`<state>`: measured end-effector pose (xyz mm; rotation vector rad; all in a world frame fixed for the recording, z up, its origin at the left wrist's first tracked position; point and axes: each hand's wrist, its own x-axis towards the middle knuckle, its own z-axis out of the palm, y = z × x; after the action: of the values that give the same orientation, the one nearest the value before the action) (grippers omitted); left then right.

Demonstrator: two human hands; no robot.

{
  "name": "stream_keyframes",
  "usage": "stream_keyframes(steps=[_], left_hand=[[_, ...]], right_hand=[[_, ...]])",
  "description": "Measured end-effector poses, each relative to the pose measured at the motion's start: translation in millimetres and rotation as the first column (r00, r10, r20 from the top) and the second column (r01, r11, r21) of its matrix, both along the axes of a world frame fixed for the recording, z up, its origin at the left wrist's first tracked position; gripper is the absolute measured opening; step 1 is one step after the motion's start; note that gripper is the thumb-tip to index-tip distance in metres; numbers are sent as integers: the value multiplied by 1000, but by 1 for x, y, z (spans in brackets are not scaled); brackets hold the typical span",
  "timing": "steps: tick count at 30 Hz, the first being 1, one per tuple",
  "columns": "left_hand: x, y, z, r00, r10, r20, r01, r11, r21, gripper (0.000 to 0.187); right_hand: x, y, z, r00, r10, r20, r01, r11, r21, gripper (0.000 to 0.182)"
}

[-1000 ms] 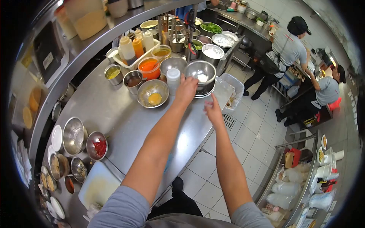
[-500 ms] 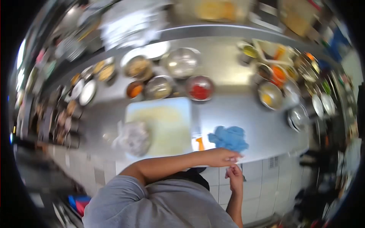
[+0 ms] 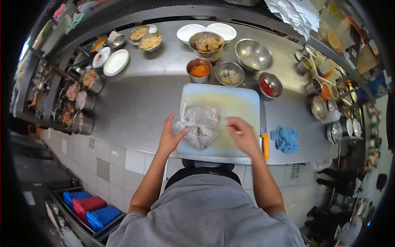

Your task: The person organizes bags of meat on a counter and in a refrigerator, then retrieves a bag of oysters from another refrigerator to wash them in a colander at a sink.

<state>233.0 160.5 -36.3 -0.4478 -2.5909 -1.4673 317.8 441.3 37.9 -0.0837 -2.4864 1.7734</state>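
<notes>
A knotted clear plastic bag (image 3: 200,125) with pale and dark contents, not clearly told apart, lies on the left half of a white cutting board (image 3: 242,103) with yellowish stains. At the bag's left edge is my left hand (image 3: 169,135), thumb and fingers spread, the thumb tip close to or touching the plastic. My right hand (image 3: 243,136) hovers over the board's right half, fingers loosely bent and holding nothing visible. Just right of the board lies a knife with an orange handle (image 3: 266,146). Beyond it sits a crumpled blue cloth (image 3: 285,139).
Behind the board stand a pot of orange paste (image 3: 200,71), a bowl of chopped bits (image 3: 229,75), a bowl of red pieces (image 3: 270,85) and a large steel bowl (image 3: 254,54). Metal containers of meat (image 3: 83,123) line the left end. Other people (image 3: 349,181) are at far right.
My hands have parted and moved from near the blue cloth to either side of the bag. The view has swung left, and the board now sits more centrally.
</notes>
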Motion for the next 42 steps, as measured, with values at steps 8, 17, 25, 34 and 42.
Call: stream_keyframes(steps=[8,17,25,34,42], left_hand=[[-71,18,-16,933,-305,193,306,952,26,37],[-43,59,17,886,-459,-62,448,884,-135,61],[-43,27,10,838,-462,-289,261,806,-532,23],[-29,26,-2,936,-351,6,313,827,-468,19],[-48,-16,-5,748,-660,-76,626,738,-250,28]], right_hand=[[-46,-100,-43,989,-11,-146,99,787,609,36],[-79,-81,-53,962,-267,52,132,624,770,58],[-107,-19,-104,923,-363,-129,380,801,462,40],[-105,24,-141,929,-277,245,301,952,-63,31],[-86,35,-159,876,-318,362,445,823,-354,30]])
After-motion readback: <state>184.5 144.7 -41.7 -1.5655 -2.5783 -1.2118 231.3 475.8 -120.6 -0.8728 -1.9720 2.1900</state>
